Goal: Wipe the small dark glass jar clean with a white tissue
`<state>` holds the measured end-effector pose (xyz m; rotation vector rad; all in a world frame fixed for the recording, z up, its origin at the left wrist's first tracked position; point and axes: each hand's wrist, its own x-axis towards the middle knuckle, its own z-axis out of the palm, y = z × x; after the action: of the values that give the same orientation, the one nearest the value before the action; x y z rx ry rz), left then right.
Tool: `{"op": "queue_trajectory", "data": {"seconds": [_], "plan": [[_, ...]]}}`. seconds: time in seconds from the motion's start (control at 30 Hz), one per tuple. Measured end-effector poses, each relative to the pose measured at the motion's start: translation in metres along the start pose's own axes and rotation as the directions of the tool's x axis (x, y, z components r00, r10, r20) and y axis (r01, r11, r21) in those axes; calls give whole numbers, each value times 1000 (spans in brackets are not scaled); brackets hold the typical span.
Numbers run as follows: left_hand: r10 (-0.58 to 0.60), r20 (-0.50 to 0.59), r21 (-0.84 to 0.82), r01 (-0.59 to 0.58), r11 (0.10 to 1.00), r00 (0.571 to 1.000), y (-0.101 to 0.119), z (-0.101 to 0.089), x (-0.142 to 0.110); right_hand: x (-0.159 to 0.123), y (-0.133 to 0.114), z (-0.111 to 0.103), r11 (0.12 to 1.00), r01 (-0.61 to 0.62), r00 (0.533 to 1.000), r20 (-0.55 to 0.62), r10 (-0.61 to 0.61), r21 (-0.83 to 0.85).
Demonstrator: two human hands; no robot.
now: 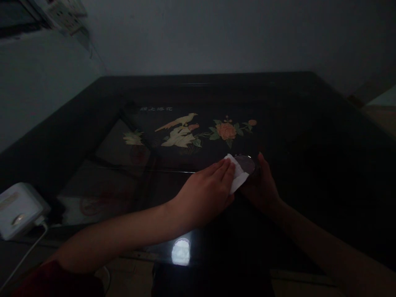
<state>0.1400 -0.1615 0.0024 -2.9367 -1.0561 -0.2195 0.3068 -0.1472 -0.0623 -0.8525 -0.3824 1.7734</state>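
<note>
In the middle right, my left hand (206, 194) has its fingers closed on a white tissue (239, 178). The tissue lies against the left side of a small round mirror (246, 164) with a shiny rim and a greyish face. From the right and below, my right hand (262, 187) grips this mirror, its thumb up beside the rim. The mirror is tilted toward me above the dark table, and its back and lower edge are hidden by the hands. Dim light makes the right fingers hard to see.
The glossy black table (297, 123) carries a bird-and-flower picture (226, 131) and reflections. At the left edge stands a white box-shaped device (23, 208) with a white cable (26, 255). A pale wall (198, 37) rises behind, with a power strip (64, 18) at upper left.
</note>
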Motion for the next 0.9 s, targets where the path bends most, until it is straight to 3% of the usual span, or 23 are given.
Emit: {"op": "queue_trajectory", "data": {"seconds": [0.33, 0.6, 0.9], "plan": [[80, -14, 43, -79, 996, 997, 14, -7, -8, 1, -4, 4, 999, -46, 999, 1, 46, 5], [-33, 36, 24, 32, 999, 999, 0, 7, 4, -1, -3, 3, 1000, 0, 1000, -24, 1, 29], [-16, 23, 73, 14, 997, 1000, 2, 3, -1, -3, -3, 7, 999, -12, 1000, -27, 13, 43]]}}
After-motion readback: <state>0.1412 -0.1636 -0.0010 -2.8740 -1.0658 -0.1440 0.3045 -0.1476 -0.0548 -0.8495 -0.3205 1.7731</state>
